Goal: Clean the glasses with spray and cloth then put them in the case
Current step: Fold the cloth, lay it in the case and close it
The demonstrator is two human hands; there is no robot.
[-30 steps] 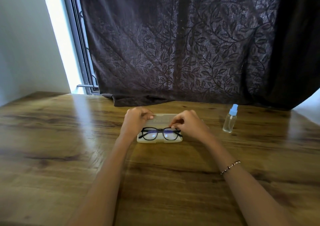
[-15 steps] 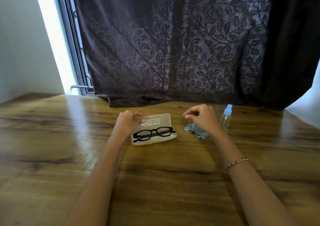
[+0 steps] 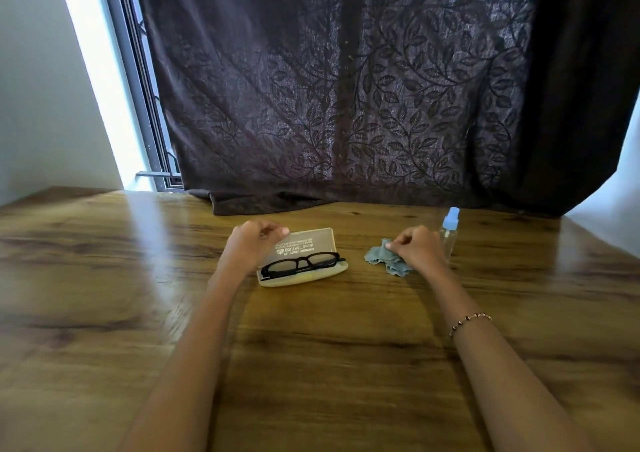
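Left grip (image 3: 254, 243) and right grip (image 3: 417, 249) curled

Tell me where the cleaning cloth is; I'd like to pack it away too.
In the head view, the cloth lies crumpled on the table, right of the open case, under the right hand, with the spray bottle just beyond.

Black glasses (image 3: 302, 264) in open cream case (image 3: 304, 261); crumpled grey cloth (image 3: 382, 258), upright spray bottle (image 3: 449, 230) beside.
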